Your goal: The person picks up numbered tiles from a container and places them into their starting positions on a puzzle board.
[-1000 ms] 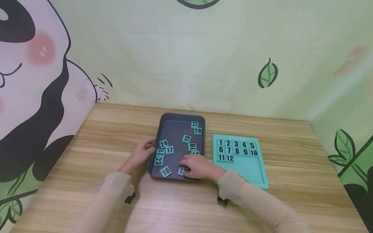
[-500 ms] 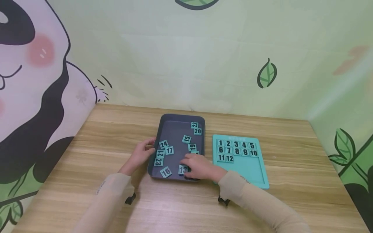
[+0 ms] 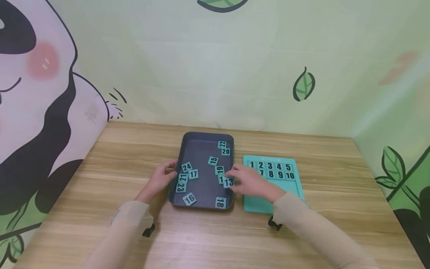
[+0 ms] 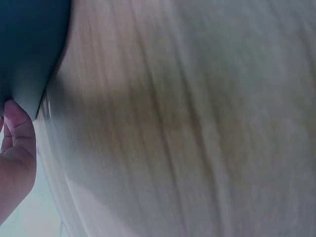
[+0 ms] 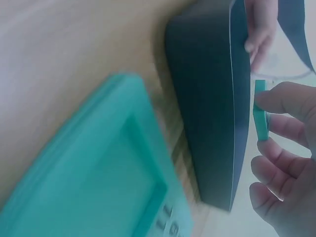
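Note:
My right hand (image 3: 250,181) pinches the number tile 13 (image 3: 228,182) between thumb and fingers, over the dark tray's right rim. In the right wrist view this tile (image 5: 260,111) is edge-on, its teal side showing. My left hand (image 3: 162,179) holds the left side of the dark tray (image 3: 201,144), thumb and fingers at its rim; the left wrist view shows the thumb (image 4: 17,116) against the tray wall. To the right lies a teal number board (image 3: 268,203) with rows of tiles; 1 to 5 show in its top row. My right hand hides part of the lower rows.
Loose tiles lie in the tray, among them 16 (image 3: 189,199), 18 (image 3: 220,203), 15 (image 3: 213,161) and 22 (image 3: 222,144). One tile beside 19 (image 3: 219,170) is partly covered by tile 13. A wooden table (image 3: 201,239) carries everything; a printed wall (image 3: 201,74) stands behind.
My right hand has picked up tile 13 from the tray's near end and moved it right and away from me, to the right rim. Tile 18 is now uncovered. The left hand stays put.

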Demonstrator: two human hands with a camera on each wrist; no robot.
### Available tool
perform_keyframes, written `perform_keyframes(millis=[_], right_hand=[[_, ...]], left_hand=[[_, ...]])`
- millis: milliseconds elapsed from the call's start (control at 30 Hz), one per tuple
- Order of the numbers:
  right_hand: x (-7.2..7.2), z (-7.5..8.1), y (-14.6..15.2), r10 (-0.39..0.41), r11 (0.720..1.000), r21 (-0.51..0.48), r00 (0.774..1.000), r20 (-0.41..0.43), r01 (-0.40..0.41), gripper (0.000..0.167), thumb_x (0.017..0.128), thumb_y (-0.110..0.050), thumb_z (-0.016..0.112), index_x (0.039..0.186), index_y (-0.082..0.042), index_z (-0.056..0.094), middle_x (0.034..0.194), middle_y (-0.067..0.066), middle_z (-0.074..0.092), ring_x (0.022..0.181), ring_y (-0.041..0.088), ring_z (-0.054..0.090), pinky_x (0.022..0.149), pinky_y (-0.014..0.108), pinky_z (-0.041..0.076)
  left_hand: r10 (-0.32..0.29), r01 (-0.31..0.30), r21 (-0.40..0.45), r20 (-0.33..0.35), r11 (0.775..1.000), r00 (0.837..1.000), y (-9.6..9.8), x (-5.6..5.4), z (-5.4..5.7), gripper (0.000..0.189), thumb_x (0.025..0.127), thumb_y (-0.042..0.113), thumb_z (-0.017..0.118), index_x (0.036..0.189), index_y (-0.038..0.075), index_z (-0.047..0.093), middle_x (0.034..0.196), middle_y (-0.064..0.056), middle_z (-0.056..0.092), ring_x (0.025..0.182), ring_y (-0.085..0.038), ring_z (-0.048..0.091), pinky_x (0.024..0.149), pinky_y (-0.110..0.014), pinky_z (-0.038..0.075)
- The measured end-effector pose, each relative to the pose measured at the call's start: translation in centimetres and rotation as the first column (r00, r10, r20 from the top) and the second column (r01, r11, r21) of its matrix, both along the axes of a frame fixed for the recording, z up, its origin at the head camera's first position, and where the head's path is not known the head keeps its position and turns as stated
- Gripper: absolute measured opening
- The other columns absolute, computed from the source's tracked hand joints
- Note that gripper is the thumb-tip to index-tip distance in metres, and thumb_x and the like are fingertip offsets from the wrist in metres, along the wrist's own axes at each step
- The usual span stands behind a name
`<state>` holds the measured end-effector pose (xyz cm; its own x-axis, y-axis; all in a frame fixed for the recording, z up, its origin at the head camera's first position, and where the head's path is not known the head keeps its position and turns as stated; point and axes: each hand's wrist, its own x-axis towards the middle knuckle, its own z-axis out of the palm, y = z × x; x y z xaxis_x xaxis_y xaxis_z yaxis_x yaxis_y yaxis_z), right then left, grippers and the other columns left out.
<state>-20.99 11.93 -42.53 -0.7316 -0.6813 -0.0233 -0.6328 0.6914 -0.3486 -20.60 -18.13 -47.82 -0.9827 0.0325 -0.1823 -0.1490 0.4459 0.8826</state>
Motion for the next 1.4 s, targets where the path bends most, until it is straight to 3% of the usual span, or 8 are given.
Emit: perform_keyframes(millis=[400,800,933,1167,1400], right_hand=[[-0.9,-0.2,5.4,-0.137,0.989,-0.059,0.99,0.029,0.138,0.035,0.076,-0.022,0.067,0.108,-0.008,0.062,0.093,0.001,0.056,0.081,0.015,0.052,0.066,0.023,0.044],[-1.4,-1.7,9.8,-0.213,0.975,-0.057,0.977,0.006,0.213,0.035,0.075,-0.016,0.067,0.108,-0.006,0.061,0.094,0.005,0.055,0.082,0.017,0.051,0.066,0.027,0.044],[-1.5,-2.2,10.8,-0.236,0.97,-0.056,0.971,0.026,0.237,0.036,0.074,-0.015,0.067,0.108,-0.005,0.061,0.093,0.005,0.054,0.081,0.017,0.05,0.066,0.026,0.044],[-1.3,-3.2,12.1,-0.244,0.968,-0.049,0.969,0.023,0.245,0.033,0.073,-0.012,0.067,0.105,-0.003,0.062,0.098,0.011,0.057,0.088,0.024,0.053,0.076,0.04,0.048],[-1.0,-3.7,12.3,-0.294,0.955,-0.014,0.955,0.048,0.295,0.034,0.074,-0.015,0.066,0.107,-0.005,0.062,0.097,0.008,0.055,0.088,0.021,0.053,0.075,0.037,0.049]], left_hand=[[-0.008,0.008,-0.004,-0.006,1.0,1.0,0.1,0.0,-0.1,0.046,0.087,0.004,0.045,0.133,0.006,0.037,0.124,-0.018,0.044,0.108,-0.033,0.05,0.087,-0.039,0.046],[-0.01,0.01,0.001,-0.008,1.0,1.0,0.1,0.1,-0.1,0.046,0.088,0.004,0.045,0.133,0.005,0.037,0.124,-0.018,0.044,0.108,-0.034,0.049,0.087,-0.04,0.046],[-0.009,0.009,0.003,-0.009,1.0,1.0,0.1,0.1,-0.1,0.046,0.087,0.004,0.045,0.133,0.005,0.037,0.124,-0.018,0.044,0.108,-0.034,0.049,0.087,-0.04,0.046],[-0.013,0.013,0.015,-0.01,1.0,1.0,0.1,0.0,-0.1,0.046,0.087,0.004,0.044,0.133,0.005,0.037,0.124,-0.018,0.044,0.107,-0.033,0.05,0.086,-0.038,0.047],[-0.015,0.015,0.007,-0.012,1.0,1.0,0.1,0.0,0.0,0.046,0.087,0.004,0.044,0.132,0.004,0.037,0.124,-0.018,0.044,0.107,-0.033,0.05,0.087,-0.039,0.046]])
